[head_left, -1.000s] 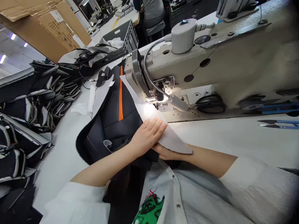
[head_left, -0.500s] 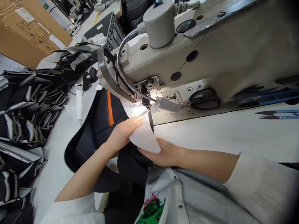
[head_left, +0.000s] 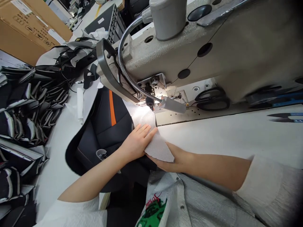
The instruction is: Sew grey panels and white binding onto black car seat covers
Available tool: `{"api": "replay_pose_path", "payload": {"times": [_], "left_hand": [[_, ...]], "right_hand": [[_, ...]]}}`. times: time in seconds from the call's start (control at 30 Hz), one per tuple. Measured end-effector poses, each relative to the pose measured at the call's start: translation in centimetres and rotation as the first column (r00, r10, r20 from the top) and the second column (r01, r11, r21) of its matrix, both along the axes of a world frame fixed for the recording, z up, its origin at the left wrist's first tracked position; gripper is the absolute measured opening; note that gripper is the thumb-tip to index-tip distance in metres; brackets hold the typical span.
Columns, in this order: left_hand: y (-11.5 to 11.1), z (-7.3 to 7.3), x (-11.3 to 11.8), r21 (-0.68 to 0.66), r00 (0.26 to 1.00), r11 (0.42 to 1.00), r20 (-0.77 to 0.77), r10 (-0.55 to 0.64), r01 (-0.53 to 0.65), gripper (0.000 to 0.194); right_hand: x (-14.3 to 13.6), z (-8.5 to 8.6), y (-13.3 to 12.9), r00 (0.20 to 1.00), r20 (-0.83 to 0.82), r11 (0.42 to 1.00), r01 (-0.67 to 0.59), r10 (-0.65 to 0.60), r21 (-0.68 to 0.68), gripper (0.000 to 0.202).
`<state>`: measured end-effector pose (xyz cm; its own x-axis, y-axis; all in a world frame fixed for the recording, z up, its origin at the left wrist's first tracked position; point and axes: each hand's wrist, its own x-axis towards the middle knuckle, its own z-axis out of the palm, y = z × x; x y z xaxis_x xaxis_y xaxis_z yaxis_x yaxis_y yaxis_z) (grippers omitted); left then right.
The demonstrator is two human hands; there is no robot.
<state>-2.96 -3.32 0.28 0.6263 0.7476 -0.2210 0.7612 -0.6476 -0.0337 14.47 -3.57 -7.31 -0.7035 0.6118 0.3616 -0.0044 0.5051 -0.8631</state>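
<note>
A light grey fabric piece [head_left: 159, 148] runs from under the lit presser foot [head_left: 151, 102] of the sewing machine [head_left: 170, 53] toward me. My left hand [head_left: 137, 142] lies on top of it, fingers stretched out and slightly spread. From below, my right hand [head_left: 177, 157] grips the near end of the same piece; most of its fingers are hidden beneath. A black padded cover [head_left: 101, 118] with an orange stripe [head_left: 112, 108] lies left of the needle, passing under my left forearm. Its part under the grey piece is hidden.
Black scissors [head_left: 211, 98] rest by the machine bed, and blue-handled thread snips [head_left: 286, 118] lie farther right. Stacks of black and grey cut pieces [head_left: 30, 107] fill the left side. A white tube [head_left: 80, 104], a cardboard box [head_left: 30, 31] and a grey crate [head_left: 101, 23] stand beyond.
My left hand has slid right and nearer to me along the grey piece, its fingers now more spread. My right hand has shifted slightly right with the piece's end. The view has shifted a little.
</note>
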Motion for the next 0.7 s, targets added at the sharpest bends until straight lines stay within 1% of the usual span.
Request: {"api": "replay_pose_path", "payload": {"times": [0.1, 0.2, 0.27, 0.33, 0.37, 0.4, 0.47, 0.5, 0.53, 0.57, 0.6, 0.63, 0.67, 0.7], "left_hand": [[0.0, -0.5, 0.2, 0.026, 0.999, 1.0, -0.048, -0.011, 0.012, 0.06], [0.8, -0.8, -0.5, 0.045, 0.999, 0.999, -0.029, -0.017, 0.018, 0.059], [1.7, -0.8, -0.9, 0.063, 1.0, 0.998, -0.017, 0.001, 0.0, 0.058], [2.6, -0.9, -1.2, 0.072, 1.0, 0.997, -0.022, 0.021, -0.02, 0.056], [3.0, -1.0, -1.3, 0.073, 0.999, 0.997, -0.027, 0.033, -0.031, 0.055], [3.4, -1.1, -1.4, 0.076, 0.998, 0.996, -0.03, 0.046, -0.044, 0.054], [4.1, -1.1, -1.6, 0.087, 0.997, 0.993, -0.024, 0.08, -0.078, 0.052], [4.5, -1.1, -1.6, 0.093, 0.995, 0.991, -0.013, 0.098, -0.096, 0.051], [4.8, -1.0, -1.6, 0.094, 0.993, 0.989, 0.0, 0.114, -0.114, 0.05], [5.1, -0.8, -1.4, 0.086, 0.992, 0.988, 0.011, 0.128, -0.129, 0.049], [5.3, -0.5, -1.1, 0.073, 0.99, 0.987, 0.022, 0.14, -0.141, 0.049], [5.4, -0.1, -0.6, 0.056, 0.988, 0.987, 0.033, 0.148, -0.15, 0.048], [5.4, 0.2, -0.1, 0.037, 0.987, 0.987, 0.048, 0.154, -0.155, 0.048], [5.3, 0.6, 0.4, 0.02, 0.986, 0.988, 0.071, 0.15, -0.151, 0.049]], "right_hand": [[0.4, 0.5, 0.1, 0.998, -0.047, 0.999, -0.036, 0.036, 0.002, 0.006], [0.6, 0.8, 0.6, 0.996, -0.066, 0.998, -0.055, 0.057, 0.026, 0.008], [0.6, 0.8, 1.0, 0.999, -0.03, 0.997, -0.016, 0.019, 0.074, 0.01], [0.5, 0.7, 1.4, 0.999, 0.04, 0.983, 0.024, -0.031, 0.181, 0.014], [0.5, 0.7, 1.6, 0.995, 0.08, 0.965, 0.029, -0.052, 0.262, 0.019], [0.6, 0.7, 1.8, 0.99, 0.119, 0.932, 0.026, -0.074, 0.36, 0.024], [0.6, 0.9, 2.2, 0.977, 0.186, 0.828, -0.015, -0.108, 0.56, 0.036], [0.5, 1.0, 2.3, 0.968, 0.22, 0.773, -0.051, -0.117, 0.633, 0.043], [0.3, 1.2, 2.3, 0.961, 0.251, 0.73, -0.087, -0.119, 0.678, 0.051], [0.0, 1.3, 2.3, 0.954, 0.277, 0.706, -0.116, -0.117, 0.698, 0.06], [-0.5, 1.4, 2.2, 0.947, 0.3, 0.698, -0.138, -0.115, 0.702, 0.067], [-1.0, 1.5, 2.1, 0.94, 0.316, 0.697, -0.143, -0.126, 0.703, 0.069], [-1.7, 1.6, 1.9, 0.933, 0.327, 0.691, -0.138, -0.149, 0.709, 0.064], [-2.3, 1.6, 1.7, 0.926, 0.336, 0.679, -0.137, -0.17, 0.721, 0.054]]}}
